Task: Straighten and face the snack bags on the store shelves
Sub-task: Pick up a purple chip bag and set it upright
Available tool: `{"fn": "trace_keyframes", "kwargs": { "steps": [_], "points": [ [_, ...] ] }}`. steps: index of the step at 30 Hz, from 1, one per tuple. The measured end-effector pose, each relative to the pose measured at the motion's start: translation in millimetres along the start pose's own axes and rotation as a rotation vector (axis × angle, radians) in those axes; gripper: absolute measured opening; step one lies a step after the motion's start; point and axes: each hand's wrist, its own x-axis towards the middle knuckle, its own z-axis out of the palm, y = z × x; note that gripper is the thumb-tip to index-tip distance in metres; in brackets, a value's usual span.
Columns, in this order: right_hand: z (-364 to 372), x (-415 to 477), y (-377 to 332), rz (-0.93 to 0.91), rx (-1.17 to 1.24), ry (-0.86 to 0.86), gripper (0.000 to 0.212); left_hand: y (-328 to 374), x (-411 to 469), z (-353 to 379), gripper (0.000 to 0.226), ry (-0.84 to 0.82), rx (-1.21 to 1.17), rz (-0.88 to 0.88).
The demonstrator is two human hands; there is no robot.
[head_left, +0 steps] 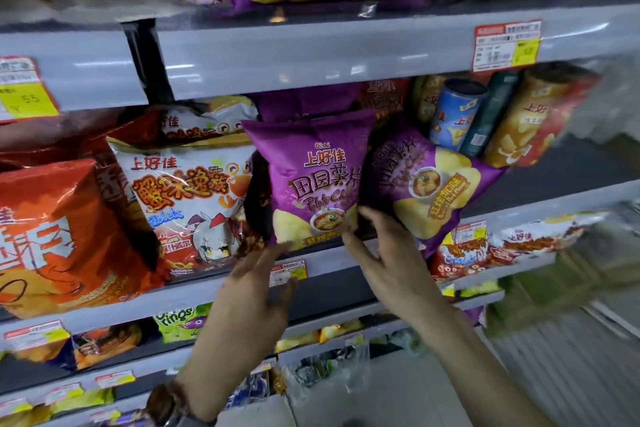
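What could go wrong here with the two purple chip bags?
The tilted purple foil potato-chip bag overhangs the grey shelf lip; it may slide off. The upright purple foil bag is steadied only at its bottom by the left hand and right hand; it could tip forward.

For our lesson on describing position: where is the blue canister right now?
Head view, right of centre: the blue canister sits on the middle shelf, a dark green canister at its right, just above the tilted purple chip bag.
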Motion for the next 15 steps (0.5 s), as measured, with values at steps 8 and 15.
{"fn": "trace_keyframes", "kwargs": {
  "steps": [8, 15],
  "points": [
    [-35.2, -19.2, -18.2, -0.026, -0.506, -0.058, 0.060, 35.2, 4.6, 12.5, 0.056, -0.109, -0.028, 0.072],
    [-76.0, 16.1, -9.7, -0.182, -0.763, 0.093, 0.051, 87.4, 38.5, 60.7, 0.056, -0.082, -0.195, 0.050]
  ]
}}
